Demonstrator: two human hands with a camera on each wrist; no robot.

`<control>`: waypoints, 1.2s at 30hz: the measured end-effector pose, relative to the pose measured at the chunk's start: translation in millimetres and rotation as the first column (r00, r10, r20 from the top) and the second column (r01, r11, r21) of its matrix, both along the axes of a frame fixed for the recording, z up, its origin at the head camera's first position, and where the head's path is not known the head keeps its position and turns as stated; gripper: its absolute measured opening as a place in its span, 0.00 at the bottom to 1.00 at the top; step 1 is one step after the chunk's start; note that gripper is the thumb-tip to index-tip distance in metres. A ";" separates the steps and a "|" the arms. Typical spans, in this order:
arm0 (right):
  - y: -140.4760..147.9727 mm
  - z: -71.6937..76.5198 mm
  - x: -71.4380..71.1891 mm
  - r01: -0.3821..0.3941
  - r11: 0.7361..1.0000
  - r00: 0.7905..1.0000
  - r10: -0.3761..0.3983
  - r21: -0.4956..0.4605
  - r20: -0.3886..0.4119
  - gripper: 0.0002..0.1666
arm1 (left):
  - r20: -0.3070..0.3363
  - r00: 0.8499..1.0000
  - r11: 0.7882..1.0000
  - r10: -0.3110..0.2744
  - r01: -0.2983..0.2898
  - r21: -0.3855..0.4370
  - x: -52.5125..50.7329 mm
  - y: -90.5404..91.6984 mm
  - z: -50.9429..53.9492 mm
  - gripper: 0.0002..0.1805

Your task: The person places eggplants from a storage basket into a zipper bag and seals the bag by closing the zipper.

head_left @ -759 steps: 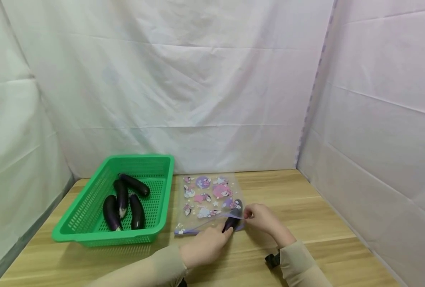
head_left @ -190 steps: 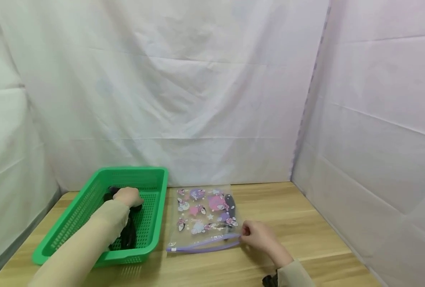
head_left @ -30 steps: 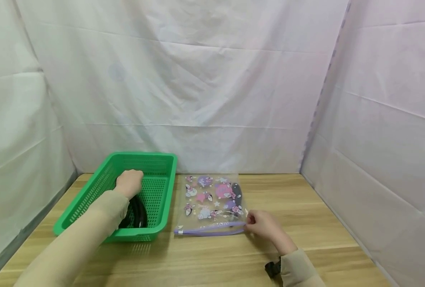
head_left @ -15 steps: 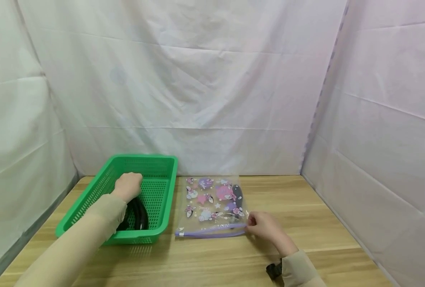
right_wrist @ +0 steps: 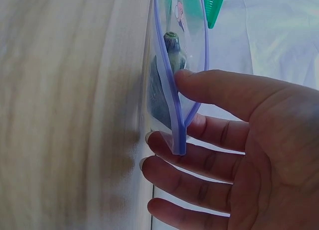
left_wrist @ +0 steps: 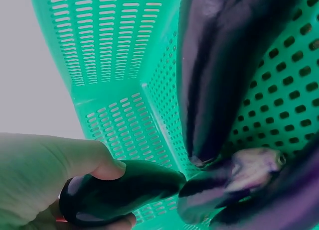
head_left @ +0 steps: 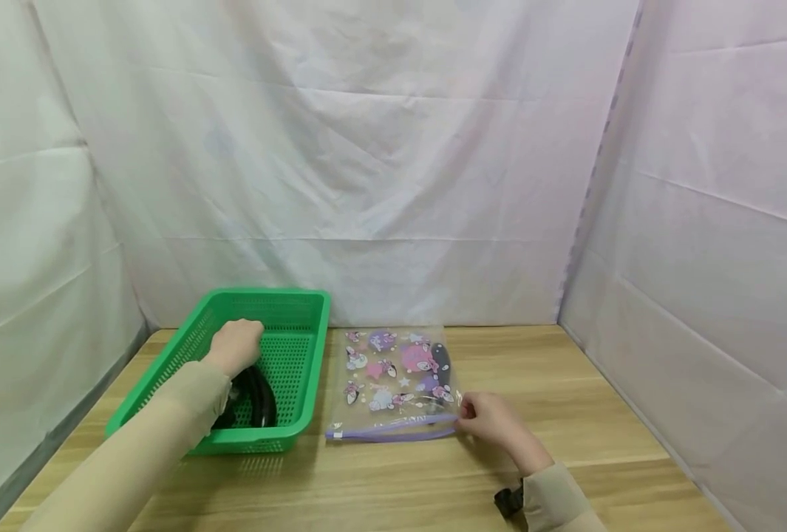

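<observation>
Inside the green basket point(head_left: 321, 347), the left hand point(head_left: 236, 346) grips one eggplant point(left_wrist: 114, 192), thumb on one side and fingers beneath, in the left wrist view. Other eggplants point(left_wrist: 214, 65) lie against it and beside it. To the basket's right a clear printed zip bag point(head_left: 373, 369) lies flat, its purple-edged mouth point(head_left: 393, 437) parted. One eggplant point(head_left: 440, 363) shows through the bag's right side. At the mouth's right corner the right hand point(right_wrist: 214, 155) pinches the purple edge between thumb and fingers; the other fingers are spread.
The wooden table point(head_left: 380, 488) bears the basket at left and the bag at centre. White cloth point(head_left: 366, 162) hangs behind the table and along both sides. A small black device point(head_left: 509, 502) sits at the right wrist.
Since several seconds ago, the left hand has stayed in the basket, with the right at the bag's corner. Compared with the earliest view, the eggplant once in the left hand lies inside the bag.
</observation>
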State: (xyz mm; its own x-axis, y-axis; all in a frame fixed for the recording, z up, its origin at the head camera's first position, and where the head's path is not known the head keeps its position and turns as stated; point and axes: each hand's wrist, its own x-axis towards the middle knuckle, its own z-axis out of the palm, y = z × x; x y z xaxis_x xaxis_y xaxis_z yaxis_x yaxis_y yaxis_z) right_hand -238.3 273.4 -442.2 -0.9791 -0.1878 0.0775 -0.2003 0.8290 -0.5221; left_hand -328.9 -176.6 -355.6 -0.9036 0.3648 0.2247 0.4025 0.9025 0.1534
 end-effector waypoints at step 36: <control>-0.3 2.3 1.2 0.000 0.999 1.000 0.001 0.034 -0.025 0.13 | -0.149 0.989 1.000 0.008 -0.005 0.017 -2.8 7.7 15.8 0.14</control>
